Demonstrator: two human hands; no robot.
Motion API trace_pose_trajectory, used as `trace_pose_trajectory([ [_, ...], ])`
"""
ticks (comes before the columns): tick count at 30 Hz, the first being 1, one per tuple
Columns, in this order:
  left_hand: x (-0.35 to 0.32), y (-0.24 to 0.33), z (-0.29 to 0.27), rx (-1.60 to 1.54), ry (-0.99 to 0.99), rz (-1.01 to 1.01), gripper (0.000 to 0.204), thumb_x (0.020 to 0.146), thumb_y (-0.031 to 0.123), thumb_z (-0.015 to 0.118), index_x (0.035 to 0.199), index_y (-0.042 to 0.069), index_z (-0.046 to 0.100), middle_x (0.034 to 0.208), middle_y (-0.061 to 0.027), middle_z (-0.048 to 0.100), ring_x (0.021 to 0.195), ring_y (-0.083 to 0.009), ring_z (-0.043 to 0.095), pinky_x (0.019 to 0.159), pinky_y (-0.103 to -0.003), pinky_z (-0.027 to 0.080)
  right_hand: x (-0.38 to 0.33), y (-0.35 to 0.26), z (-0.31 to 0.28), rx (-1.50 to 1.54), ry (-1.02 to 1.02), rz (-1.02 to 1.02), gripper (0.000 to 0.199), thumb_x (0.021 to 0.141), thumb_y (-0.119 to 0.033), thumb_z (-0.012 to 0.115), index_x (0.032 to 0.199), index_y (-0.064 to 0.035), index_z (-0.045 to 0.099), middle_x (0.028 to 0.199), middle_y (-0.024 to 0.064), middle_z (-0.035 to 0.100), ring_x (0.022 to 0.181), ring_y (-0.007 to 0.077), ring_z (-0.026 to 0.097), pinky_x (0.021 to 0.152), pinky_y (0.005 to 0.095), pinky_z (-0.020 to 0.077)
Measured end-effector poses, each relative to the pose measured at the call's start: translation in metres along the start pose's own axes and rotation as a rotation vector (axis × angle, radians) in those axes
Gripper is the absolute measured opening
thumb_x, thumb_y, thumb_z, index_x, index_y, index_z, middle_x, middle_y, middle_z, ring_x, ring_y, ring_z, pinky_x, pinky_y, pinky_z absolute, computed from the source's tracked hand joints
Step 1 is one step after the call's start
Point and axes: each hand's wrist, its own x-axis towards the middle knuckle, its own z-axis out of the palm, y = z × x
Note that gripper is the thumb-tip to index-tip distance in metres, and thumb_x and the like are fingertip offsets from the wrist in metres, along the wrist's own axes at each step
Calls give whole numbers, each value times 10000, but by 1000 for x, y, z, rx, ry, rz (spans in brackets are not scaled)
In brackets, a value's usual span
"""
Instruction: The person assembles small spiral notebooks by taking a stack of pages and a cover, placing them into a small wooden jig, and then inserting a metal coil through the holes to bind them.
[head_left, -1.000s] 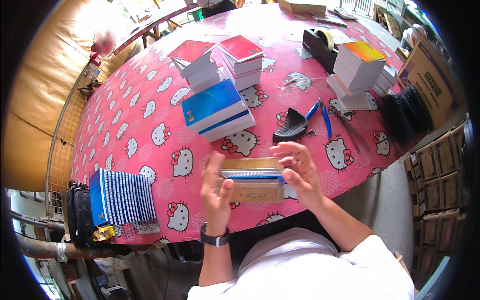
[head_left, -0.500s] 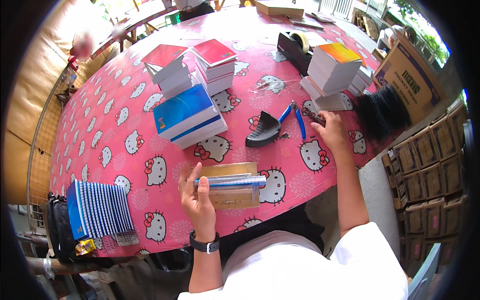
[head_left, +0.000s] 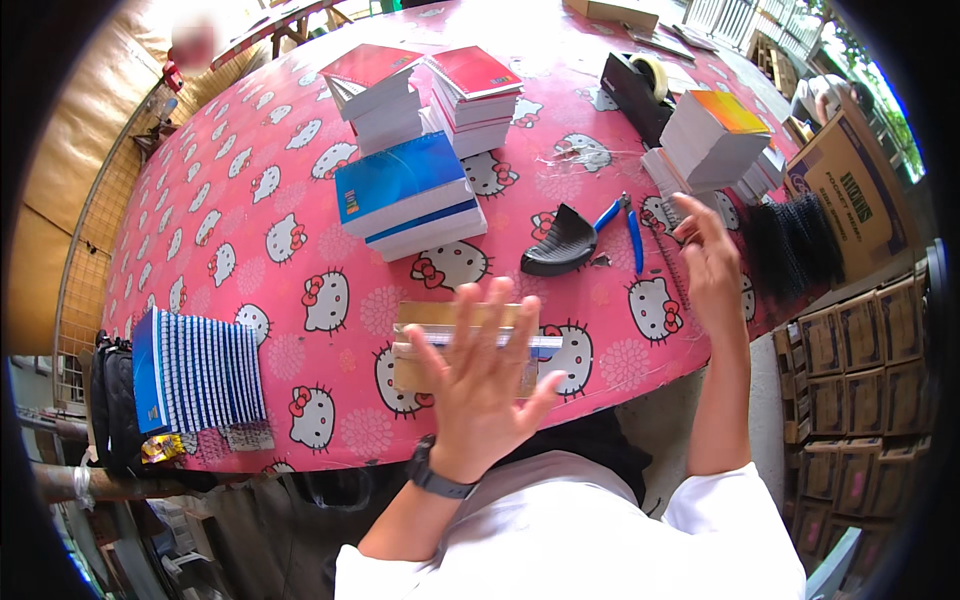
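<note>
My left hand [head_left: 485,375], wearing a black wristwatch [head_left: 440,470], is spread flat with fingers apart, over or just above a brown jig [head_left: 415,375] with a clear and blue strip across it. The palm hides much of the jig. At the right, my right hand [head_left: 712,265] is raised beside a stack of small notebooks with orange-yellow covers [head_left: 715,140]. Its fingers are bent and a little blurred, with a thin dark binding wire [head_left: 672,265] slanting down from them. Blue-handled pliers [head_left: 637,240] and a black ridged holder [head_left: 560,243] lie left of that hand.
Blue notebooks [head_left: 405,185] and red-covered stacks [head_left: 475,75] stand mid-table. More blue spiral notebooks [head_left: 205,370] line the left edge. A tape dispenser [head_left: 635,95] is far right. Black wire coils [head_left: 795,245] and an open carton [head_left: 860,190] edge the right side, above stacked boxes [head_left: 860,350].
My left hand has swung right and spread over the jig, no longer at its left end. My right hand has lifted off the table, with the thin wire now showing under it. The view has shifted.
</note>
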Motion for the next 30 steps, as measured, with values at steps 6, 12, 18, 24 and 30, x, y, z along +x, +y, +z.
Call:
trace_pose_trajectory([
  [6, 4, 14, 38, 101, 48, -65, 538, 787, 374, 689, 1262, 132, 616, 993, 14, 624, 1055, -160, 552, 1101, -631, -63, -45, -32, 26, 423, -428, -122, 321, 895, -39, 607, 1215, -54, 613, 981, 99, 629, 791, 163, 578, 724, 284, 484],
  [12, 7, 13, 42, 78, 96, -36, 444, 826, 339, 629, 1222, 139, 636, 1020, -4, 632, 1097, -160, 552, 1081, -656, -93, -53, -27, 39, 394, -372, -184, 274, 794, 17, 687, 1055, -64, 688, 862, 59, 614, 741, 151, 604, 626, 281, 492],
  [18, 5, 12, 41, 62, 75, -42, 437, 821, 336, 633, 1211, 140, 641, 1041, -2, 634, 1101, -163, 551, 1093, -642, -83, -49, -28, 42, 414, -456, -263, 218, 805, 21, 666, 1008, -56, 675, 867, 70, 614, 754, 177, 613, 619, 295, 494],
  [24, 5, 12, 41, 77, 87, -43, 435, 825, 336, 626, 1213, 141, 639, 1052, 11, 625, 1090, -155, 547, 1109, -625, -57, -43, -26, 40, 275, -512, -392, 209, 834, -8, 627, 1040, -46, 641, 851, 102, 597, 748, 256, 605, 633, 356, 501],
  [30, 6, 10, 34, 60, 57, -11, 473, 791, 340, 691, 1222, 153, 631, 949, 22, 621, 965, -167, 552, 1109, -534, 119, -40, -25, 35, 285, -657, -348, 384, 826, -92, 671, 1197, -65, 575, 836, 101, 578, 744, 239, 593, 633, 337, 491],
])
